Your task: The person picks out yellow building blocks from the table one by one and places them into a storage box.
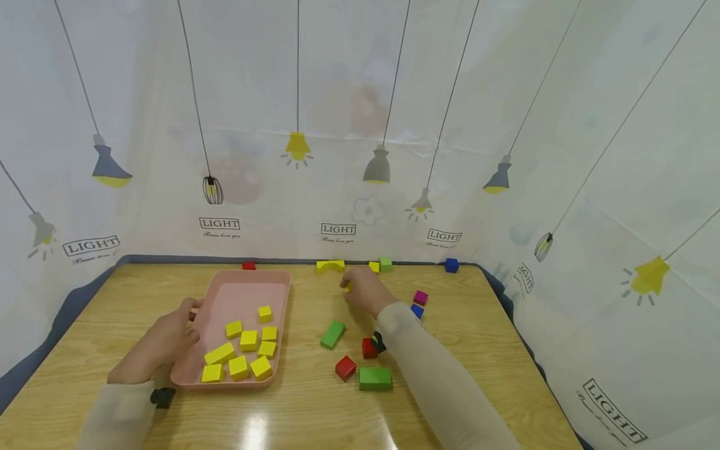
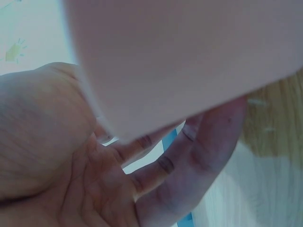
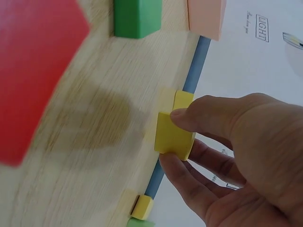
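Note:
My right hand (image 1: 367, 292) is over the far middle of the table and pinches a yellow block (image 3: 170, 137) between thumb and fingers. In the head view that block is mostly hidden by the hand. Just behind it lies a yellow arch block (image 1: 330, 266), and a small yellow block (image 1: 374, 267) is to the right. My left hand (image 1: 167, 340) grips the left side of a pink tray (image 1: 247, 289), with fingers curled beneath the edge in the left wrist view. Several yellow blocks (image 1: 249, 340) lie in the tray's near half.
Between tray and right arm lie a green block (image 1: 333, 335), two red blocks (image 1: 345, 368) and another green block (image 1: 375, 379). Magenta (image 1: 420, 297) and blue (image 1: 417, 310) blocks sit right of the arm. Light green (image 1: 385, 264), blue (image 1: 452, 265) and red (image 1: 249, 265) blocks line the back edge.

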`<action>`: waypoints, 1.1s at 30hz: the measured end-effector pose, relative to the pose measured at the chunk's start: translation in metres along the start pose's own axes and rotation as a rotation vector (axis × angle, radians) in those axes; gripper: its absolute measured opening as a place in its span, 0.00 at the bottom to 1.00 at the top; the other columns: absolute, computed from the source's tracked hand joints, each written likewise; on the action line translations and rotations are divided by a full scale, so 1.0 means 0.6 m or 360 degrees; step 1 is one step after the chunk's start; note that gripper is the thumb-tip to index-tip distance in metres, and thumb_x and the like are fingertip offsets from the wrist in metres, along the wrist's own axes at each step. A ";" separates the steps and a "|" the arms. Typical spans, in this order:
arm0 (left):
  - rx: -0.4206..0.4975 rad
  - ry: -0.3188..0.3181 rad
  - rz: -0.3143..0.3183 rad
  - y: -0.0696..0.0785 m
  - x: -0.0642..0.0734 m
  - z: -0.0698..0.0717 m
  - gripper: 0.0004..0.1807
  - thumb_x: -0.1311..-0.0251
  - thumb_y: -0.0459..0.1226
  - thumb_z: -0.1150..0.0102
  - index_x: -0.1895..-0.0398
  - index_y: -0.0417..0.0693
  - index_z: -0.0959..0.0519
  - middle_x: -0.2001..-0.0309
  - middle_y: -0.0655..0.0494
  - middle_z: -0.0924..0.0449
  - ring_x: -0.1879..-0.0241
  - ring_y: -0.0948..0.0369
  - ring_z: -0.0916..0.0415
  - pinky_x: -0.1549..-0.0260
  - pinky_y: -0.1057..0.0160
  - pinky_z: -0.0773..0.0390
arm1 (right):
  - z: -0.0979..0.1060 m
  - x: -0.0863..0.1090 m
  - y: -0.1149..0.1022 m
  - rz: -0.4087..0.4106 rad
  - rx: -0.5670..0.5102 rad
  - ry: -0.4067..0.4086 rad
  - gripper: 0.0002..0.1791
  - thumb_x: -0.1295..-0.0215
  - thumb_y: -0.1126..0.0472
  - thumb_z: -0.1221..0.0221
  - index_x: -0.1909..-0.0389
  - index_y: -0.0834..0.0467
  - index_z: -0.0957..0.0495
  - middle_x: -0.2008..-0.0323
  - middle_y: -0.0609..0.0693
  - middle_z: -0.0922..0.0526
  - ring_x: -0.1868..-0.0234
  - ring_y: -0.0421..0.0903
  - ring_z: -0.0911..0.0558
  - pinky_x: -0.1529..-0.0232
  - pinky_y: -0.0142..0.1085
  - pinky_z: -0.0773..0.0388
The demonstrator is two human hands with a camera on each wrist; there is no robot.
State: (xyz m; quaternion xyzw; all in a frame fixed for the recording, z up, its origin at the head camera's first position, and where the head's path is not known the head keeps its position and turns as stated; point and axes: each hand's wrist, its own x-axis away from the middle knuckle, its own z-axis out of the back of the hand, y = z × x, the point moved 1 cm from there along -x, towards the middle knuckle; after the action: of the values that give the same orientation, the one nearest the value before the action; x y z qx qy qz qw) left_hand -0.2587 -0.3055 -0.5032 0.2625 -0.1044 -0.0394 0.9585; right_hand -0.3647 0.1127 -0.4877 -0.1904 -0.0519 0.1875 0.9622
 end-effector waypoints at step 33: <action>-0.0011 -0.0019 0.0036 0.000 -0.004 0.000 0.38 0.19 0.29 0.40 0.14 0.27 0.44 0.27 0.16 0.26 0.33 0.28 0.18 0.33 0.30 0.12 | -0.025 0.001 -0.139 0.0366 0.0106 0.0007 0.16 0.23 0.65 0.26 0.38 0.60 0.07 0.42 0.53 0.05 0.41 0.48 0.10 0.32 0.40 0.11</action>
State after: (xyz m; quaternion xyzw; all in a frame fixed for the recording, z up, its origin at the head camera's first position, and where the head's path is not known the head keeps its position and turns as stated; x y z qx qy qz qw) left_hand -0.2610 -0.3050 -0.5034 0.2578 -0.1131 -0.0307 0.9591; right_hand -0.3331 0.0363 -0.4697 -0.1634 -0.0215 0.2980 0.9402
